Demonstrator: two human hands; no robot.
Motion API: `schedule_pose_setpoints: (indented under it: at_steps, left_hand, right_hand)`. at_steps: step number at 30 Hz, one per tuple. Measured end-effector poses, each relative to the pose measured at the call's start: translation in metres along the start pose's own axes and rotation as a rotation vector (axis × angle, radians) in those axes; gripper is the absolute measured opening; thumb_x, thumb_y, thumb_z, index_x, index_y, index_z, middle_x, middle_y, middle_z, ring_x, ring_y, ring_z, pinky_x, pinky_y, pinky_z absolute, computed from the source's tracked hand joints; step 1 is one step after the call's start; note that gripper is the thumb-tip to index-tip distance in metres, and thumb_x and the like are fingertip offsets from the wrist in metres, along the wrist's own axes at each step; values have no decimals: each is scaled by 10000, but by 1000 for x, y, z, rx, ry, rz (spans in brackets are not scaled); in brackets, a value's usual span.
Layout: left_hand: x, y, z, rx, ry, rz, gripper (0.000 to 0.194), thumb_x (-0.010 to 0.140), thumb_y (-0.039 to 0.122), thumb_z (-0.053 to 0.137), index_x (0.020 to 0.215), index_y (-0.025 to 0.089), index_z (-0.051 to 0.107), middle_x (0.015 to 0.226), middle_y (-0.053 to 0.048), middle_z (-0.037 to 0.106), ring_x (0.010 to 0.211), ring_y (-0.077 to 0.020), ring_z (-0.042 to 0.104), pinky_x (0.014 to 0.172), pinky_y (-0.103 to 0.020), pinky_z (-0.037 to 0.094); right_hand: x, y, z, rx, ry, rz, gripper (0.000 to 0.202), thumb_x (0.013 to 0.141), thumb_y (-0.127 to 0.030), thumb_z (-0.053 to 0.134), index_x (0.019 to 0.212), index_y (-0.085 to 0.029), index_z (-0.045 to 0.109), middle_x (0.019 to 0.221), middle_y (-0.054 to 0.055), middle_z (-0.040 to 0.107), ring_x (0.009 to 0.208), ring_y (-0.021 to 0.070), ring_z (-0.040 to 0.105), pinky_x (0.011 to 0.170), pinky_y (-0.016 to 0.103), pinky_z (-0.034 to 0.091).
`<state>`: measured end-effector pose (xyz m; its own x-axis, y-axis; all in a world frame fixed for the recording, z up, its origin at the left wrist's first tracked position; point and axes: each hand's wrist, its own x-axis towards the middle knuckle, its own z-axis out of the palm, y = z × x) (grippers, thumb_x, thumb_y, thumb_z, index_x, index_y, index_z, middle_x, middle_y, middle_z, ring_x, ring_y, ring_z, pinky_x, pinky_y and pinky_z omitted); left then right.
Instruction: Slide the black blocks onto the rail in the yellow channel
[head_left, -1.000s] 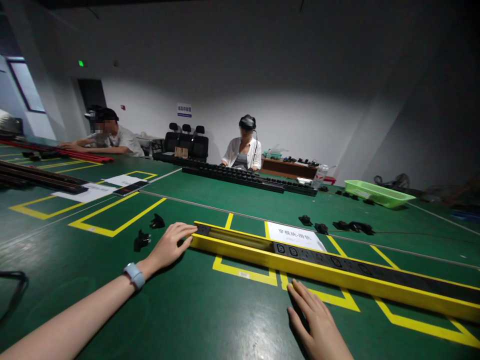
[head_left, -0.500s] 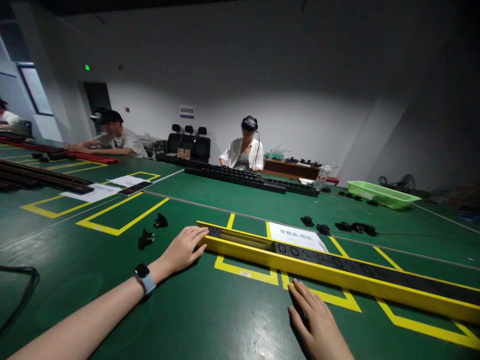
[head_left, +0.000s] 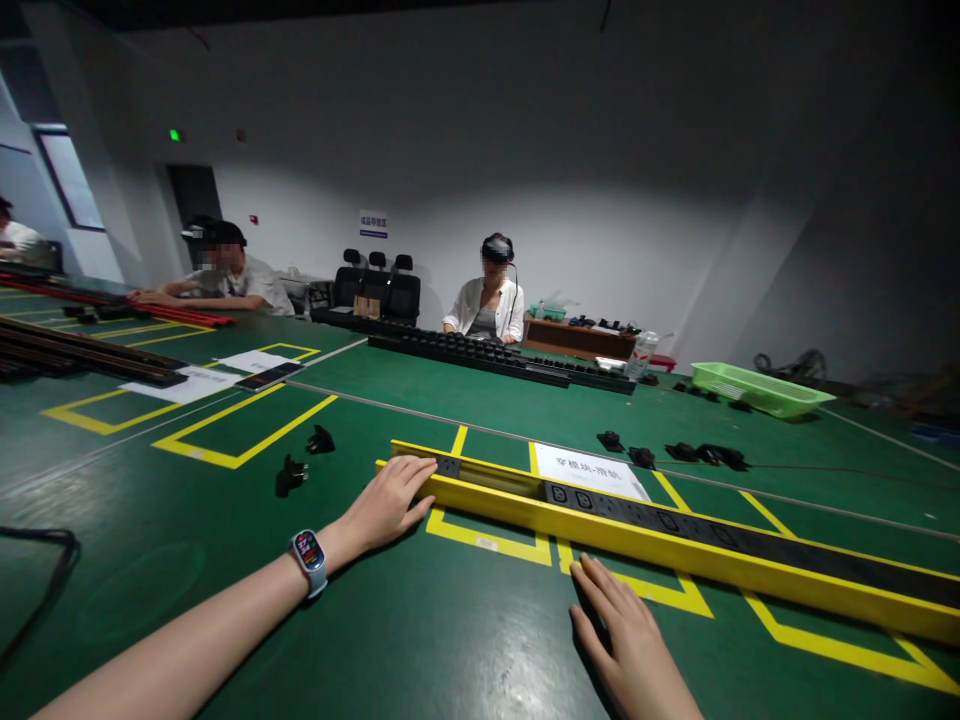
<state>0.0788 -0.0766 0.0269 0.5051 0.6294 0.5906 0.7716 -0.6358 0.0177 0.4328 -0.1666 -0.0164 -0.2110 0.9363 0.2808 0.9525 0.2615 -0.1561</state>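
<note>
A long yellow channel (head_left: 645, 545) runs slantwise over the green table, with black socket modules (head_left: 667, 518) seated along its right part. One separate black module (head_left: 450, 467) lies near the channel's left end, and a bare stretch of channel shows between it and the others. My left hand (head_left: 394, 503) is closed over the front wall there, fingertips at the separate module and thumb outside; part of the left end is hidden beneath it. Below the channel, my right hand (head_left: 626, 635) rests on the table with fingers stretched out, holding nothing.
Two black plug-like parts (head_left: 319, 440) lie left of the channel. Behind it are a white paper label (head_left: 589, 470), several black parts (head_left: 705, 454) and a green basket (head_left: 757, 390). A person (head_left: 491, 295) sits across the table beyond black strips (head_left: 465, 355); another leans at the left.
My left hand has moved right along the channel, and the separate module has slid right with it, shortening the gap. The channel's left end shows more. My right hand has hardly moved.
</note>
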Motion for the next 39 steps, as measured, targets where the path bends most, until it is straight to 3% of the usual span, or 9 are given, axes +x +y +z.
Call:
schedule_pose_setpoints:
  at_steps: [17, 39]
  left_hand:
    - [30, 28, 13, -91, -21, 113, 405, 883, 302, 474, 1250, 132, 503, 1189, -130, 573, 1105, -254, 490, 985, -432, 402]
    - [48, 52, 19, -158, -13, 170, 363, 891, 291, 463, 1218, 148, 527, 1141, -123, 595, 1079, -241, 506, 972, -423, 401]
  right_hand:
    - [-1, -7, -8, 15, -36, 26, 479, 898, -386, 390, 1295, -158, 527, 1397, 98, 444, 1309, 261, 381, 1089, 483, 308]
    - [-1, -9, -11, 14, -37, 24, 481, 897, -380, 383, 1290, -148, 532, 1392, 101, 450, 1306, 265, 386, 1084, 483, 313]
